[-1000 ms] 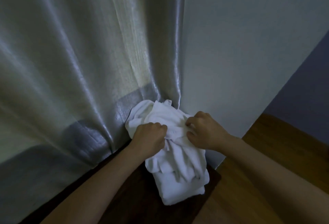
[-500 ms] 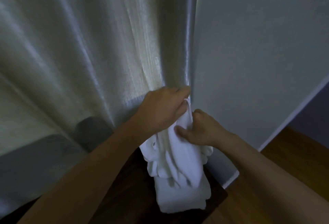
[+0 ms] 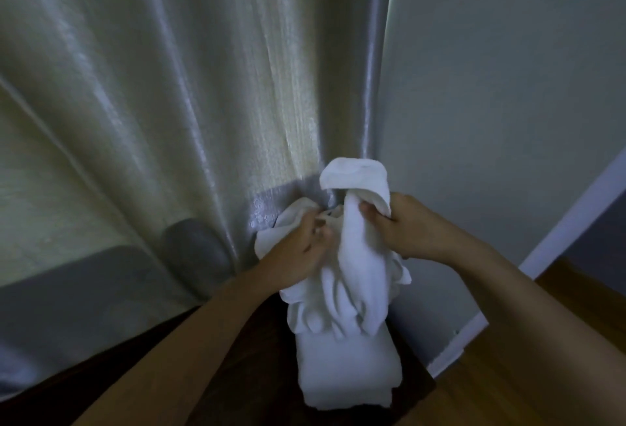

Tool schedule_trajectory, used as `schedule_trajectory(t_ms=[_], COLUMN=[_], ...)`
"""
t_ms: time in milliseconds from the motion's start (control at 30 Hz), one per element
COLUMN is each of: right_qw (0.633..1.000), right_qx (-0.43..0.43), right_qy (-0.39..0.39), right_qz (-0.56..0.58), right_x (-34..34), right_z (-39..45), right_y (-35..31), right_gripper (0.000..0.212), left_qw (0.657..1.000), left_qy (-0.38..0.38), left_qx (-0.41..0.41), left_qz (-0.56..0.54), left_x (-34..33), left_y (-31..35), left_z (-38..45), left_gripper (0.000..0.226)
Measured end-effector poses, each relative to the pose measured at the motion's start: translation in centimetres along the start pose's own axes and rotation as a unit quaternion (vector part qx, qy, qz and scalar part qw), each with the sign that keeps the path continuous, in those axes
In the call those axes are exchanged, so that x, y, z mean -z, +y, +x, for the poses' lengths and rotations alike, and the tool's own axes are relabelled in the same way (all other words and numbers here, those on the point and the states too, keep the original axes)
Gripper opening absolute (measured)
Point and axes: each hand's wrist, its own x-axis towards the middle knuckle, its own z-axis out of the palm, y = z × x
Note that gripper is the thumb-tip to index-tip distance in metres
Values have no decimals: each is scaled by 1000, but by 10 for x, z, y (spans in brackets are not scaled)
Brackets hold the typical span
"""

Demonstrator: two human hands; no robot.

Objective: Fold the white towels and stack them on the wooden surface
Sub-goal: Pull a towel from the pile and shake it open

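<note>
Directly behind the work, a pale shiny curtain (image 3: 176, 113) is hanging in long folds and crowding the far edge of the dark wooden surface (image 3: 257, 374); its hem is brushing the bunched cloth. To the right a plain wall (image 3: 491, 103) is running down to a white baseboard (image 3: 572, 208), and lighter wood flooring (image 3: 542, 358) is showing beyond it. Nothing is lying between the camera and the cloth except the person's own 2 forearms.

On the dark surface, near its right corner, a folded white towel (image 3: 345, 371) is lying flat. A loose white towel (image 3: 355, 256) is drooping over it, lifted into the air, with its lower folds touching the folded one.

The right hand (image 3: 403, 225) is pinching the upper part of the loose towel between thumb and curled fingers, and the top end of the cloth is flopping over that hand. The left hand (image 3: 301, 249) is partly closed, its fingers gathering a fold at the towel's left side.

Both forearms are reaching in from the bottom corners and converging at the towel, the right hand sitting slightly higher than the left.
</note>
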Motion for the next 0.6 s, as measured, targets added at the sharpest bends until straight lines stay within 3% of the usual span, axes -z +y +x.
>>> schedule_trajectory(t_ms=[100,167,233,333,467,533,600], right_qw=[1000,1000,999,998,988,980,976], right_qx=[10,20,32,33,-1,-3,-4], right_qy=[15,18,20,1,-120,-151,-148], right_qz=[-2,-10,-19,-55,-94,-131,-159], right_x=[0,2,4,7,-8,-33,-60], right_z=[3,7,12,17,12,3,-9], right_y=[-3,-8,-14,-18,0,14,26], right_gripper=[42,39,36,30,34,44,41], left_qw=[989,981,983,982,976,986,988], left_qy=[-122,-173,-172,-138,-175,-135,-68], left_qx=[-75,-82,-59,-105,-81,-7,82], left_qz=[30,-11,-12,72,101,95,108], left_x=[-19,-26,-30,-33,-18,-11,-6], left_y=[-28,-32,-31,-27,-43,-50,-48], left_z=[-10,-9,-7,-7,-10,-2,12], left_gripper=[63,71,83,110,110,93,79])
